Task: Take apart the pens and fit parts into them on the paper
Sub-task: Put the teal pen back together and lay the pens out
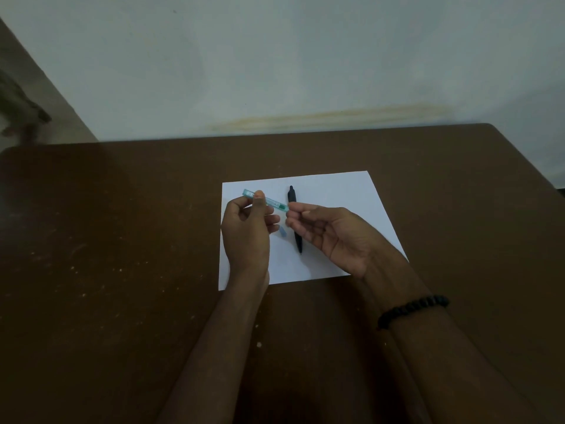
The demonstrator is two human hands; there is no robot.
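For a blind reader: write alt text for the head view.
Two hands hold a clear teal pen barrel above a white paper: the left hand pinches its middle, the right hand pinches its near end. A black pen and a small blue piece lie on the paper, on a brown table.

1. Left forearm (220, 347): bare from the near edge of the frame up to the wrist; no sleeve shows.
2. Left hand (244, 228): bare, no ring or glove to be seen.
3. Right forearm (452, 362): bare, no sleeve in view.
4. Bracelet (412, 309): one strand of round black beads, matte, worn round the right wrist.
5. Right hand (333, 237): bare, no ring or glove to be seen.
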